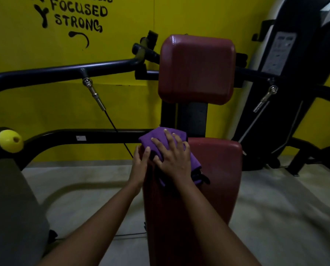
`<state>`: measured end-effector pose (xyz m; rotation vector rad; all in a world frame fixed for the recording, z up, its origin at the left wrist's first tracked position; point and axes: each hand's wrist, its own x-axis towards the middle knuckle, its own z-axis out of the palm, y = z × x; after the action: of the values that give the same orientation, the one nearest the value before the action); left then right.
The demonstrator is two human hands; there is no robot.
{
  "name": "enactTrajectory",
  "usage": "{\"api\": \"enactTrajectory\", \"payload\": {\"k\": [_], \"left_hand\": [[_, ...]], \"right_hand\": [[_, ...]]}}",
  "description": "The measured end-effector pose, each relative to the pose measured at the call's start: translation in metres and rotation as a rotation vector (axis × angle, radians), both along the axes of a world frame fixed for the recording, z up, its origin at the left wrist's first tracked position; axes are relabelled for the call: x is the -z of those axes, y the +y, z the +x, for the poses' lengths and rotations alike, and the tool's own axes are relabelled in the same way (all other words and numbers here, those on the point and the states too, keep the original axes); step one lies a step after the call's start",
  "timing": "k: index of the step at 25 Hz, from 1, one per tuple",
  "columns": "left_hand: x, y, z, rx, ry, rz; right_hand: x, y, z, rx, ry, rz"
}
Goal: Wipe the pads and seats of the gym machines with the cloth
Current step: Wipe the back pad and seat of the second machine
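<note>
A folded purple cloth (156, 137) lies on the far left corner of the dark red seat (218, 169) of a gym machine. My right hand (172, 154) presses flat on the cloth with its fingers spread. My left hand (140, 162) rests on the seat's left edge, its fingertips touching the cloth's near side. Above the seat stands the dark red back pad (196, 70), upright on a black post.
Black machine arms (64, 71) with cable clips cross in front of a yellow wall. A yellow knob (9, 141) sticks out at the left. A weight stack column (287, 54) rises at the right. Grey floor (83, 189) lies on both sides of the seat.
</note>
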<state>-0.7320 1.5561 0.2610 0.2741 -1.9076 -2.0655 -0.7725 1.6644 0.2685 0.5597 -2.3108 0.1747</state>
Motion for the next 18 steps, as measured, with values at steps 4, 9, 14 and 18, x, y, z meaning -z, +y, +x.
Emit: {"api": "enactTrajectory", "payload": {"k": [4, 9, 14, 18], "left_hand": [[0.009, 0.003, -0.004, -0.038, -0.094, -0.204], [0.012, 0.004, -0.007, -0.066, -0.085, -0.249], [0.016, 0.001, 0.001, 0.022, -0.042, -0.190], [0.016, 0.003, 0.011, 0.075, -0.071, -0.184]], "right_hand": [[-0.007, 0.046, -0.018, 0.162, 0.021, -0.233], [-0.002, 0.008, 0.001, 0.246, 0.004, -0.214], [-0.008, 0.073, -0.026, 0.218, 0.021, -0.195], [-0.006, 0.110, -0.024, 0.417, 0.017, -0.405]]}}
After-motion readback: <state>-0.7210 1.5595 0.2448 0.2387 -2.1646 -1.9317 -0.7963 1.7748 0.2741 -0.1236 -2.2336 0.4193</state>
